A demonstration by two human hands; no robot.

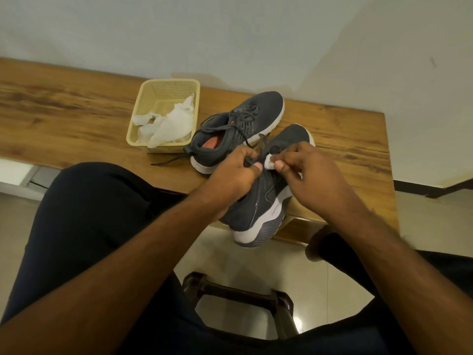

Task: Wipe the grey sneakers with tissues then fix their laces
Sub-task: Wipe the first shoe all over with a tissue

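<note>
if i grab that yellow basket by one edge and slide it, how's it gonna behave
The yellow basket looks like thin perforated plastic, so it is probably light and may flex at the rim. It holds only crumpled tissues, so little weighs it down; it should slide easily on the smooth wooden table. Its wide, low shape makes tipping unlikely.

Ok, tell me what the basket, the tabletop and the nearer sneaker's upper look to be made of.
Basket: pale yellow plastic by the look, with moulded perforated walls and a smooth rim. Tabletop: wood or a wood-look laminate, with brown grain streaks and a slight sheen; which one cannot be told. Nearer sneaker: dark grey knit or mesh fabric, matte, on a white sole that looks like foam or rubber.
</note>
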